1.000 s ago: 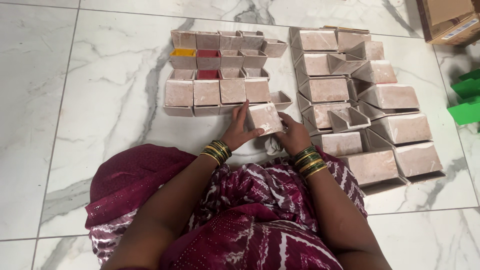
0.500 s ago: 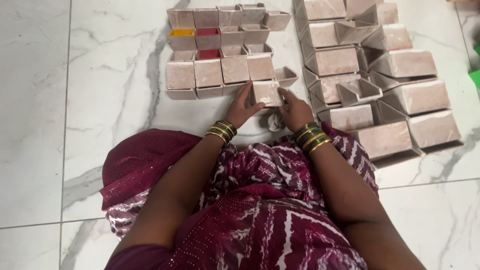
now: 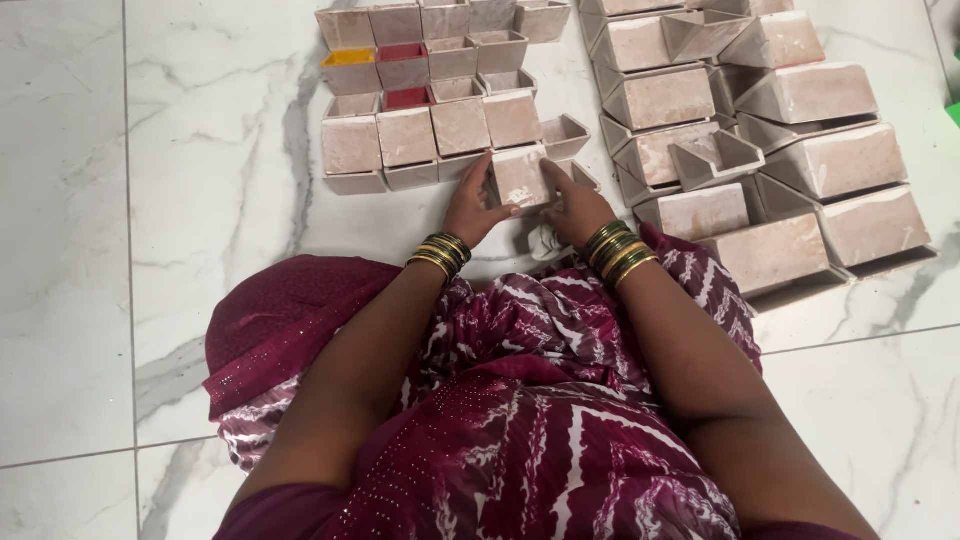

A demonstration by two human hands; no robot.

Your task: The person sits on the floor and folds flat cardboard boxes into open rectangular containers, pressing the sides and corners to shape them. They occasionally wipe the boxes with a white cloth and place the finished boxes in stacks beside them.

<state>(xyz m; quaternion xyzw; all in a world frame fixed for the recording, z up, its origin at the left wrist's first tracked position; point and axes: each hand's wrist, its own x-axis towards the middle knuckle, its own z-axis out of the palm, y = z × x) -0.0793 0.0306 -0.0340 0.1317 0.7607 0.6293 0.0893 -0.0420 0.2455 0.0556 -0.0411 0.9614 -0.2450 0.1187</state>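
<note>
Counting outward from the small box gripped between two hands, the left hand and the right hand: directly above and left of it sits a cluster of small boxes, about seventeen in all, arranged in roughly four rows. Two of them show red filling, one shows yellow filling, and four in the nearest row are turned with plain faces up. To the right of the held box lies a group of larger boxes, about thirteen visible, some cut off at the top edge. Each wrist carries one stack of bangles, two stacks together.
</note>
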